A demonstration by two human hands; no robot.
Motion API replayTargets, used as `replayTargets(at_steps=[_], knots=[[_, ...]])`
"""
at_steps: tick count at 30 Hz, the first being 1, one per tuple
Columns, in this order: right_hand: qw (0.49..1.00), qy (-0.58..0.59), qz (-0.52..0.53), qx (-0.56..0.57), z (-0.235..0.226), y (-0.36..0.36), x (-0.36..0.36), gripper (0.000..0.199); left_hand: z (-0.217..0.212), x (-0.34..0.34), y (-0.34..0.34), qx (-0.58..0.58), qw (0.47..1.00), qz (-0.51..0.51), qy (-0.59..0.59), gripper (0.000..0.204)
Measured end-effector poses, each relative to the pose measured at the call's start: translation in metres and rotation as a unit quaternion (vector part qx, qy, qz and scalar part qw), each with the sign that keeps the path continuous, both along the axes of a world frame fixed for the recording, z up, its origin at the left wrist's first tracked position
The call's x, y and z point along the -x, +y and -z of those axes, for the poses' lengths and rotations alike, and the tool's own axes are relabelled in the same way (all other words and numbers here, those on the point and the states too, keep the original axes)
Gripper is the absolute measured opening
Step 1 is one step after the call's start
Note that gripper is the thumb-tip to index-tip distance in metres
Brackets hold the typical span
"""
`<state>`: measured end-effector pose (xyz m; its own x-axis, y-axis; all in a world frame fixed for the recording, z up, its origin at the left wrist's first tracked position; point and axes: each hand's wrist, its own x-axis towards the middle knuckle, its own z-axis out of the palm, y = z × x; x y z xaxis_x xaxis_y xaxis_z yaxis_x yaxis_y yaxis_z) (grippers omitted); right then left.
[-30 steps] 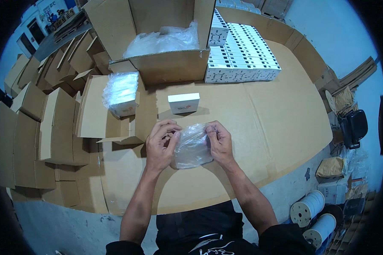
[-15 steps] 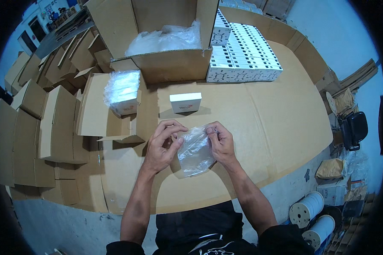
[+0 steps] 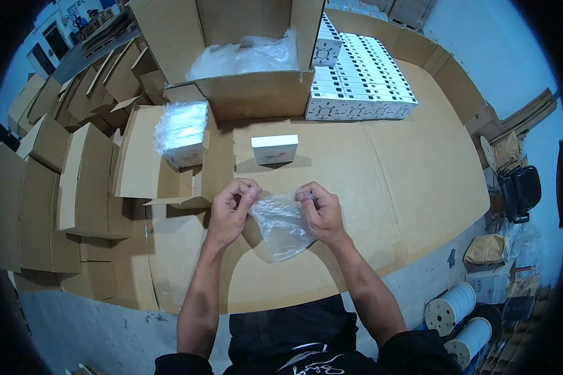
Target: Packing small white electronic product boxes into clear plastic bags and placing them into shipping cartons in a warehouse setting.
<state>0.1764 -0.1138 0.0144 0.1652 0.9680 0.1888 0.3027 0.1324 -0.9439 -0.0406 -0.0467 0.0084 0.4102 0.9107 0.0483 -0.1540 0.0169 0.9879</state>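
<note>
Head view, looking down: left hand [image 3: 231, 209] and right hand [image 3: 319, 212] both pinching the top edge of a small clear plastic bag [image 3: 283, 226], one at each upper corner, fingers closed on the film and spreading its mouth. Bag hanging limp between the two hands, above the near middle of the cardboard-covered desk [image 3: 406, 181], apparently with nothing in it.

Sitting just beyond the hands, toward the middle of the desk: a small white box [image 3: 274, 149], well apart from the bag. Lying to its left, near the desk's left edge: a plastic-wrapped white pack [image 3: 182, 132] resting in an open flat carton [image 3: 162, 169]. Standing at the far edge: a large open carton [image 3: 244, 62] filled with loose clear plastic, and beside it on the right a block of white printed boxes [image 3: 363, 87]. Leaning off the left edge: folded brown cartons [image 3: 50, 181] in rows.

Judging the risks: thin slippery film possibly sliding out of one pinch, dropping the bag's mouth shut; pulling the corners too hard possibly tearing the film; the two layers possibly clinging together and refusing to part.
</note>
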Motion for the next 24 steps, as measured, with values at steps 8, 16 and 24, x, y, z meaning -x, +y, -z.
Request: replayTargets(at_steps=[8, 16, 24], knots=[[0.990, 0.068, 0.119, 0.037, 0.007, 0.005, 0.013, 0.023, -0.010, -0.018, -0.024, 0.082, 0.995, 0.040, 0.036, 0.055], [0.980, 0.118, 0.130, -0.091, -0.017, 0.027, -0.018, 0.016, -0.001, -0.017, -0.021, -0.025, 0.992, 0.035, 0.117, 0.051], [0.900, -0.355, -0.054, -0.248, -0.054, 0.021, -0.009, 0.028, 0.001, -0.016, -0.021, -0.029, 0.991, 0.033, 0.126, 0.050]])
